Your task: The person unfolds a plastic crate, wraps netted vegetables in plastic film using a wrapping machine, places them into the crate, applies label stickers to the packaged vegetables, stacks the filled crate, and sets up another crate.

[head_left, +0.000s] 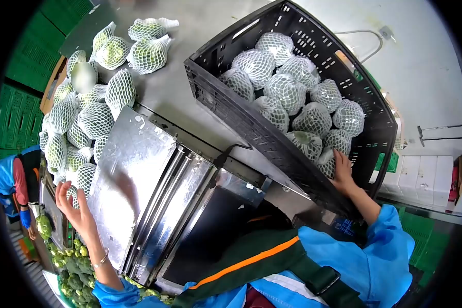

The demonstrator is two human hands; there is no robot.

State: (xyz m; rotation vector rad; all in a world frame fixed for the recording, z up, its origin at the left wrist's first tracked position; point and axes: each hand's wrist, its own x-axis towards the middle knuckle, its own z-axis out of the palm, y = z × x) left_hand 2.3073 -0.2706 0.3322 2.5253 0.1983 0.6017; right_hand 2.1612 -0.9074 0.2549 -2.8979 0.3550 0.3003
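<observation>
My left hand point(77, 213) is raised at the left with its fingers apart and nothing in them, beside a pile of vegetables in white foam nets point(95, 120). My right hand point(344, 174) reaches into a black crate point(272, 138), its fingers on a wrapped vegetable point(326, 163) near the front corner; the hand's underside is hidden. Several more wrapped vegetables point(285, 93) fill much of the crate. Between my hands stands a metal wrapping machine point(138, 169) with rollers and a black plate.
Loose green vegetables point(79, 272) lie at the lower left. A co-worker in blue point(7, 177) stands at the far left. Green crates point(18, 118) are stacked behind. A cable point(369, 33) and white boxes point(421, 177) are at the right.
</observation>
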